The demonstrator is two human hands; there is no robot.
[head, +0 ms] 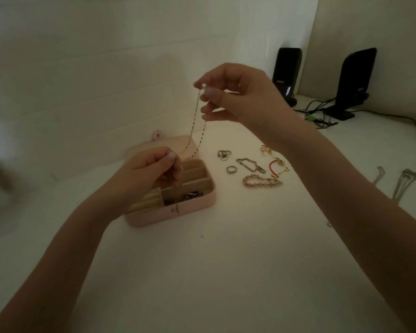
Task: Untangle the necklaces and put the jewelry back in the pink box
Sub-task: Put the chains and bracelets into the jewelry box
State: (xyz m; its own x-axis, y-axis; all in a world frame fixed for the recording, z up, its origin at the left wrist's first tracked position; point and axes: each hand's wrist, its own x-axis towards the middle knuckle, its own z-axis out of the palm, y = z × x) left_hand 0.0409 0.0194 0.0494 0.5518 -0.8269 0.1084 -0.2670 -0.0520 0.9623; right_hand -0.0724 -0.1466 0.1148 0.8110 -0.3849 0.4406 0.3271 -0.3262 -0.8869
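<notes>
R hand [235, 97] raised, pinching necklace [194, 126] by its pearl end, chain hangs in a loop down to L hand [151, 174], which pinches the other end right over the open pink box [178, 210] on white table [226, 272], w/ rings [224, 155] + bracelets [262, 180] loose just right of box.

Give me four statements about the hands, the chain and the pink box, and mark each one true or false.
1. The right hand pinches the chain up in the air. True.
2. The pink box is closed. False: its lid stands open and the compartments show.
3. The left hand rests flat on the table. False: it holds the chain's lower end above the box.
4. Rings and bracelets lie on the table beside the box, on its right. True.
</notes>
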